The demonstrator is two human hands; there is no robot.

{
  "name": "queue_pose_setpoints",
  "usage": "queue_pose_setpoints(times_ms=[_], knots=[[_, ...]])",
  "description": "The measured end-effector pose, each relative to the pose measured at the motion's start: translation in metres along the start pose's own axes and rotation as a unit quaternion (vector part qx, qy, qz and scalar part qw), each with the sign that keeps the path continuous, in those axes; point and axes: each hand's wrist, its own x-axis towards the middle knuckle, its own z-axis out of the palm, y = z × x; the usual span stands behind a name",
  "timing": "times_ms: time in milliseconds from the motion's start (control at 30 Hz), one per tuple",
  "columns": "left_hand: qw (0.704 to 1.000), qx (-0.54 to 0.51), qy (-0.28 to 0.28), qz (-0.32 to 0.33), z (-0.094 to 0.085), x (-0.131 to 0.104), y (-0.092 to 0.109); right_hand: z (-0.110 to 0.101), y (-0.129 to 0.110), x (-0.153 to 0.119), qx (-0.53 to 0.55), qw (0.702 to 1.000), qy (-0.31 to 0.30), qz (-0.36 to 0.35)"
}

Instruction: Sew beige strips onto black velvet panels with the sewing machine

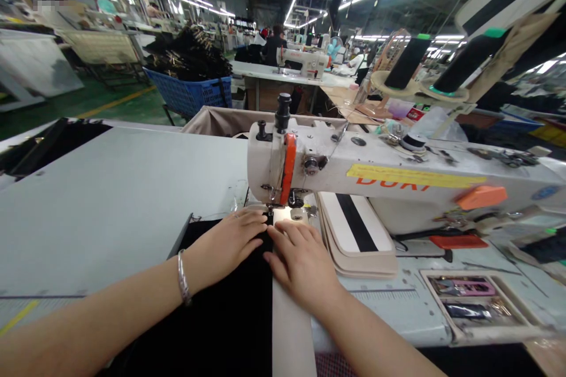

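Observation:
A white sewing machine (318, 159) stands across the table, its needle area lit by a small lamp. Under its presser foot (270, 211) runs a piece of black fabric (221, 318) with a pale strip (292, 330) along its right side. My left hand (230, 241) lies flat on the black fabric, fingers stretched toward the presser foot. Just right of the foot, my right hand (305, 262) rests on the pale strip with its fingers spread. Both hands press the material from above, close together. The needle tip itself is too small to make out.
Cream panels with a black stripe (354, 224) are stacked under the machine arm. A small tool tray (481, 303) sits at the right, and thread cones (409, 62) stand behind. A blue basket (194, 91) of black pieces is beyond the table. Other people work farther back.

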Motion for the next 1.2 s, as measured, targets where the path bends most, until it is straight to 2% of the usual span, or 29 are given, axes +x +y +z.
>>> queue_pose_setpoints(times_ms=[233, 500, 600, 700, 800, 867, 933, 1033, 1200], knots=[[1.0, -0.009, -0.002, -0.014, 0.007, -0.003, -0.006, 0.004, -0.001, 0.0, -0.015, 1.0, 0.016, 0.021], [1.0, 0.004, 0.011, 0.005, 0.011, -0.004, -0.009, 0.001, -0.001, 0.001, -0.019, 0.999, 0.017, 0.025], [0.999, 0.027, -0.029, 0.027, -0.002, -0.026, 0.008, -0.008, -0.012, -0.019, 0.007, 1.0, 0.004, 0.015], [0.991, 0.016, -0.087, 0.102, -0.016, -0.07, 0.04, -0.014, -0.031, -0.062, 0.065, 0.997, 0.009, -0.031], [0.984, -0.001, -0.09, 0.153, -0.016, -0.113, 0.072, -0.01, -0.05, -0.108, 0.083, 0.99, 0.074, -0.084], [0.984, 0.001, -0.074, 0.163, -0.009, -0.131, 0.086, -0.004, -0.059, -0.13, 0.062, 0.987, 0.105, -0.1], [0.985, 0.014, -0.048, 0.167, 0.001, -0.139, 0.094, 0.002, -0.063, -0.142, 0.043, 0.988, 0.109, -0.101], [0.983, 0.042, -0.003, 0.179, 0.011, -0.14, 0.098, 0.004, -0.068, -0.146, 0.041, 0.988, 0.116, -0.098], [0.979, 0.071, 0.006, 0.19, 0.015, -0.145, 0.1, -0.003, -0.074, -0.14, 0.036, 0.979, 0.175, -0.098]])
